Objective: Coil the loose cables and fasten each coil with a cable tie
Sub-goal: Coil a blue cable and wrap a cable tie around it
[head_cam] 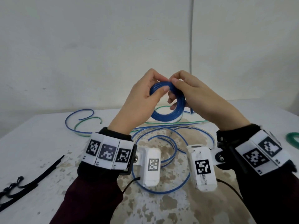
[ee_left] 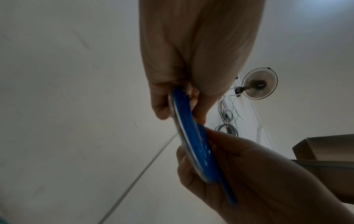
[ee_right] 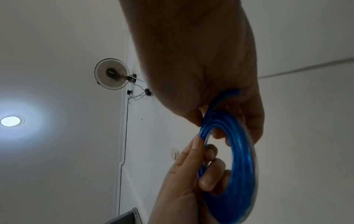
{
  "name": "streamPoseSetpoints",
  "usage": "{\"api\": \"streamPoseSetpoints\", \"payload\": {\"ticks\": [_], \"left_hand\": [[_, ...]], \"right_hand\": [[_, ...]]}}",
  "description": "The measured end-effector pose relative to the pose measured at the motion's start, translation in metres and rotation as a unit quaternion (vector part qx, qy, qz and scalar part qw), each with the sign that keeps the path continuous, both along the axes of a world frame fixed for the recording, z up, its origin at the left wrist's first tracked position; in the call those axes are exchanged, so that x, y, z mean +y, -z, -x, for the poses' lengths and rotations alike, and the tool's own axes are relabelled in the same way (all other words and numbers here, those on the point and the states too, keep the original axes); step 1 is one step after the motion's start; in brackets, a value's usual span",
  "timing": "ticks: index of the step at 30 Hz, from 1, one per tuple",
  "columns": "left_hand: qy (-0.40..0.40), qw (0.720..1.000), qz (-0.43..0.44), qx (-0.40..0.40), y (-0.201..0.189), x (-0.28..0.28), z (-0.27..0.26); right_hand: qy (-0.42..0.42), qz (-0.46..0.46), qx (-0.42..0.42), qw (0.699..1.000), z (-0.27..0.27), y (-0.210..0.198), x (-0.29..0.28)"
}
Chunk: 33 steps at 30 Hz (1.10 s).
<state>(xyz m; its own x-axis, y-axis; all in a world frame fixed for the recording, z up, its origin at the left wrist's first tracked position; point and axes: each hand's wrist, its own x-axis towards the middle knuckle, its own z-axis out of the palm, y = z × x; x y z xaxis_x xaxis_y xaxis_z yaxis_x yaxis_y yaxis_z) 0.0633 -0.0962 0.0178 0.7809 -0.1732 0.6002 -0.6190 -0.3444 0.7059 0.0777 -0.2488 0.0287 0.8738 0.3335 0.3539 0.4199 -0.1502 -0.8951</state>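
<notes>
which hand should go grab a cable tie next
Left, probably. The cable ties lie on the table at the left, nearer the left hand. The right hand also grips the blue coil.

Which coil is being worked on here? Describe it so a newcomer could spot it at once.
Above the white table, both hands meet in mid-air. The left hand and right hand pinch a blue coil. Unlike the loose cables below, it is tightly wound and lifted.
</notes>
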Motion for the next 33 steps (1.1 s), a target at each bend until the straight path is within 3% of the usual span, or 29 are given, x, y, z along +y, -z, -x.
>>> {"api": "streamPoseSetpoints", "payload": {"ticks": [12, 21, 27, 33], "left_hand": [[-0.116, 0.973, 0.175, -0.100, 0.011, -0.016, -0.007], [-0.110, 0.964, 0.232, -0.073, 0.011, -0.024, -0.003], [-0.034, 0.983, 0.177, 0.046, 0.000, -0.013, 0.001], [0.013, 0.995, 0.095, 0.031, -0.001, -0.010, 0.002]], "right_hand": [[-0.047, -0.056, 0.104, 0.992, -0.003, 0.000, -0.007], [-0.054, -0.124, 0.109, 0.985, -0.003, -0.001, -0.001], [-0.042, -0.076, 0.068, 0.994, -0.009, 0.003, -0.007], [-0.061, -0.025, 0.052, 0.996, -0.002, 0.002, 0.000]]}}
